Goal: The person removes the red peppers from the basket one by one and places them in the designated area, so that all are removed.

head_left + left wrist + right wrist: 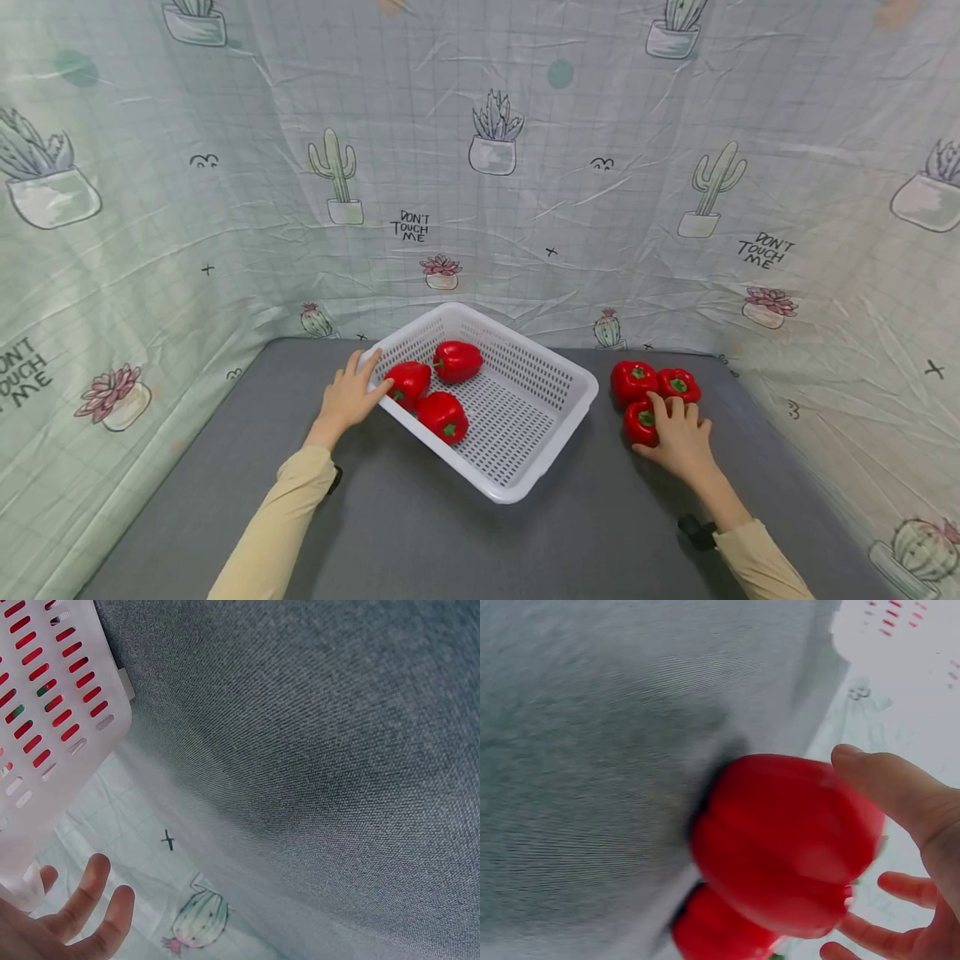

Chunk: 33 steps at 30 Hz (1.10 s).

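My left hand [350,400] grips the left corner of a white perforated plastic basket [501,492], its thumb over the rim and fingers along the outside. Inside the basket, toward its left end, lie three red bell peppers: one at the back [458,361], one by my thumb [407,382], one in front [442,417]. My right hand [682,439] is spread over the nearest red bell pepper [780,840] of a second group, thumb at one side, fingers over the top. Beside it are two more red bell peppers [632,382] [679,384], stems up.
The grey tabletop [555,550] runs under everything. A pale curtain printed with cacti [570,250] encloses the back and both sides, right at the table's edges. Bare table separates the basket from the peppers on the right.
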Tool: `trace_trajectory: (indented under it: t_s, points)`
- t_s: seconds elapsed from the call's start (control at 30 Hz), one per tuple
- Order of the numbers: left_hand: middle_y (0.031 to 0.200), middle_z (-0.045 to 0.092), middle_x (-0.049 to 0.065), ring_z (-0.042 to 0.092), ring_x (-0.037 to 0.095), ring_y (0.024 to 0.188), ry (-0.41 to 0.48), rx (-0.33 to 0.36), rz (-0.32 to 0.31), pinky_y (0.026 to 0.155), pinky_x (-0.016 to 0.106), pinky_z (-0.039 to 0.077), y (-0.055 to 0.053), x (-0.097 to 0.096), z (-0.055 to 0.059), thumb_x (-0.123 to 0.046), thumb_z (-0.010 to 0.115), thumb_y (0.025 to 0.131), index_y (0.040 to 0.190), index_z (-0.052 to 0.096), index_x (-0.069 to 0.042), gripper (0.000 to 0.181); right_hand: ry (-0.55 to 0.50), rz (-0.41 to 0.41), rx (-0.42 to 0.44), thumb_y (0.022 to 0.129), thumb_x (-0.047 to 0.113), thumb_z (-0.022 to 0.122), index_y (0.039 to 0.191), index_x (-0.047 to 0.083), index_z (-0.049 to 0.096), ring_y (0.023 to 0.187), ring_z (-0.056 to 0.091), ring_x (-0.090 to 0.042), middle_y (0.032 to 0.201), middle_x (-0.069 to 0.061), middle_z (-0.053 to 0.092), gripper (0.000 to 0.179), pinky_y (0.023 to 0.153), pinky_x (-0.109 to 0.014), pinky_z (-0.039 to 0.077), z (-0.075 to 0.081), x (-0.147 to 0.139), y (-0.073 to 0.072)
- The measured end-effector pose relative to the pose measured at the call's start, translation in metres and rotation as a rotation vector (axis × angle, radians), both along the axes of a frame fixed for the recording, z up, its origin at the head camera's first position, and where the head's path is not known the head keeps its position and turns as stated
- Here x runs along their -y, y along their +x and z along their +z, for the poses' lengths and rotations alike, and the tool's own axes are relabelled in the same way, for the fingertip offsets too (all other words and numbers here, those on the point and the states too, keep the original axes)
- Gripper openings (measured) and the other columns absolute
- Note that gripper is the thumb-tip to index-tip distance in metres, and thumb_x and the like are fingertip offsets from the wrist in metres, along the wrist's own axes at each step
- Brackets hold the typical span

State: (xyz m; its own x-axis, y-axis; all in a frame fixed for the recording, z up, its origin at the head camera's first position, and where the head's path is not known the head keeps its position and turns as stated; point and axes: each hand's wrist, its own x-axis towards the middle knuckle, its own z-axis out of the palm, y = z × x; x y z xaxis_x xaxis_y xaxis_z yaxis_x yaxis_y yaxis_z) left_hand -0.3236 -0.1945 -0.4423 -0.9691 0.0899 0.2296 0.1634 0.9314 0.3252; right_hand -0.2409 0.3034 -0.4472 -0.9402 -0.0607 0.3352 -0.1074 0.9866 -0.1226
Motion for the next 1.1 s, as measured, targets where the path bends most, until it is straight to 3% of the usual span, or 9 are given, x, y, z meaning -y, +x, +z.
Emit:
trace_trajectory:
  t_s: [0.2,0.5,0.77,1.1]
  points:
    - [0.140,0.025,0.021,0.043,0.046,0.106,-0.010,0.009,0.007,0.080,0.063,0.040,0.000,-0.001,-0.001,-0.045,0.046,0.086,0.140,0.028,-0.016,0.065,-0.020,0.043,-0.090,0.060,0.030,0.079,0.123,0.001,0.040,0.098,0.037,-0.042,0.107,-0.026,0.044,0.079,0.071,-0.060,0.032,0.014,0.012,0.002]
    - [0.140,0.025,0.021,0.043,0.046,0.108,-0.012,0.016,-0.002,0.081,0.063,0.039,0.000,-0.002,-0.001,-0.046,0.046,0.085,0.140,0.028,-0.015,0.065,-0.110,0.175,-0.232,0.065,0.023,0.077,0.119,0.001,0.047,0.097,0.043,-0.038,0.108,-0.022,0.049,0.065,0.074,-0.056,0.036,0.033,0.038,-0.001]
    - [0.140,0.024,0.020,0.043,0.046,0.107,-0.008,0.017,-0.011,0.080,0.063,0.040,-0.001,-0.002,0.002,-0.046,0.046,0.085,0.140,0.028,-0.016,0.065,-0.173,0.259,-0.226,0.070,0.022,0.072,0.120,0.002,0.049,0.097,0.046,-0.033,0.109,-0.018,0.052,0.058,0.071,-0.046,0.036,0.051,0.072,-0.014]
    - [0.141,0.024,0.020,0.043,0.045,0.107,-0.012,0.028,-0.001,0.081,0.062,0.040,0.000,-0.001,0.003,-0.045,0.046,0.085,0.140,0.027,-0.015,0.065,-0.207,0.343,-0.168,0.074,0.022,0.069,0.122,0.004,0.048,0.097,0.046,-0.029,0.108,-0.015,0.055,0.056,0.076,-0.044,0.034,0.071,0.106,-0.024]
